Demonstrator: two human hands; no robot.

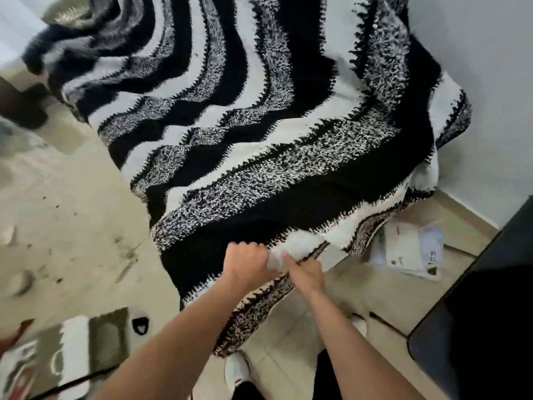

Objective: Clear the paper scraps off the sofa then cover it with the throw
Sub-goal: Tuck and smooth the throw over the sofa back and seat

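Note:
A black, white and speckled striped throw (245,134) is spread over the sofa and hides it completely. Its near edge hangs down toward the floor. My left hand (248,262) grips the throw's near edge in a fist. Right beside it, my right hand (305,271) pinches a white fold of the same edge. Paper scraps (409,249) lie in a pile on the tiled floor to the right of the sofa, below the throw's corner.
A dark piece of furniture (484,313) stands at the right edge. A patterned rug (72,347) lies at lower left on the tiled floor (72,226). A white wall (490,82) runs behind the sofa on the right. My white shoe (236,370) is below the throw.

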